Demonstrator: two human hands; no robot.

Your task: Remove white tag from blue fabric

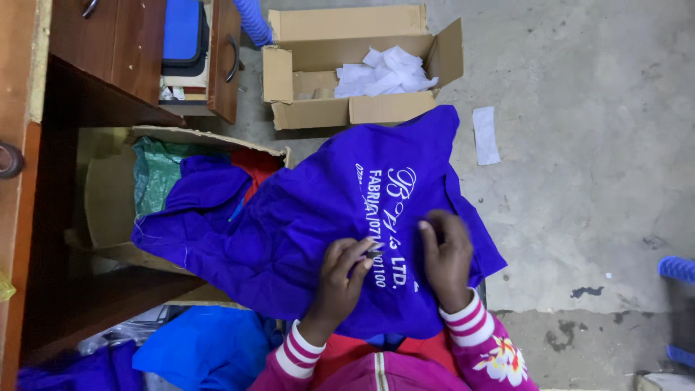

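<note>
Centre frame, a soft, light blue cloth bag (304, 217) drapes over your lap. Your left hand (340, 279) pinches a small dark tool against it; your right hand (445, 253) presses curled fingers nearby. Grip hems.

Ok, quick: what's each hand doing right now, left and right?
Left hand: fingers pinched around a small dark tool on the blue cloth; what the tool is cannot be told.
Right hand: fingers curled, pressing the cloth flat, holding nothing.
</note>
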